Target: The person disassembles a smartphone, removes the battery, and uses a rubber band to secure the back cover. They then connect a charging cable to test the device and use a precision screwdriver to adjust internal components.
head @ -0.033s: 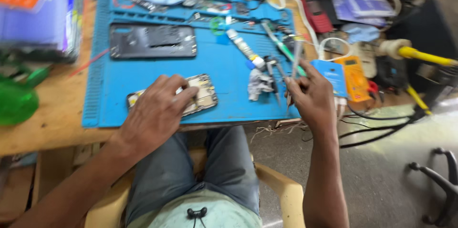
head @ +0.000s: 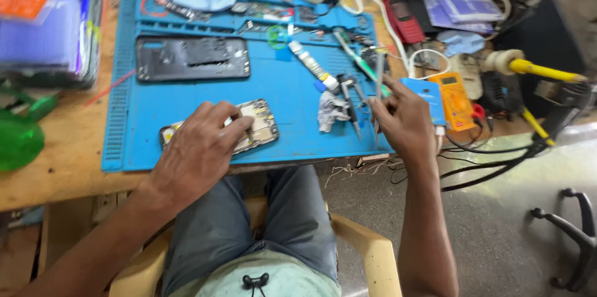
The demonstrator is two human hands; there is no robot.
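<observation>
My left hand (head: 199, 148) lies flat on an opened phone body (head: 262, 124), which rests near the front edge of a blue work mat (head: 292, 88). Only the phone's right end and a sliver of its left end show past my fingers. My right hand (head: 404, 123) hovers at the mat's right edge, pinching a thin grey metal tool (head: 379, 76) that points upward. A crumpled grey wipe (head: 329, 110) and several small hand tools (head: 351, 95) lie just left of that hand.
A dark phone panel (head: 193, 59) lies at the mat's upper left, with a glue tube (head: 308, 60) to its right. An orange meter (head: 457, 101), a blue box (head: 429, 95), cables and a yellow-handled iron (head: 541, 68) crowd the right. A green object (head: 18, 138) sits far left.
</observation>
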